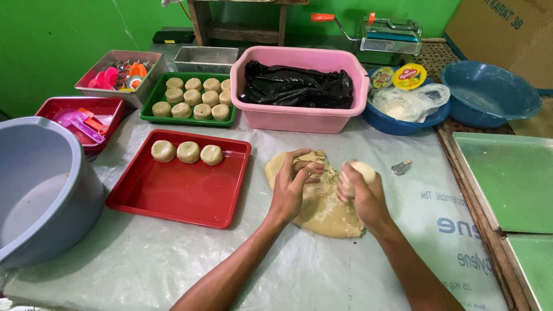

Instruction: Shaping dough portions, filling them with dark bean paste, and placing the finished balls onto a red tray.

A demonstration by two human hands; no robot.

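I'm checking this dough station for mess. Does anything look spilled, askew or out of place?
Nothing looks spilled. The one stray item is a small crumpled silvery scrap lying loose on the plastic sheet, just beyond the right hand. Dough rounds sit in a neat row on the red tray.
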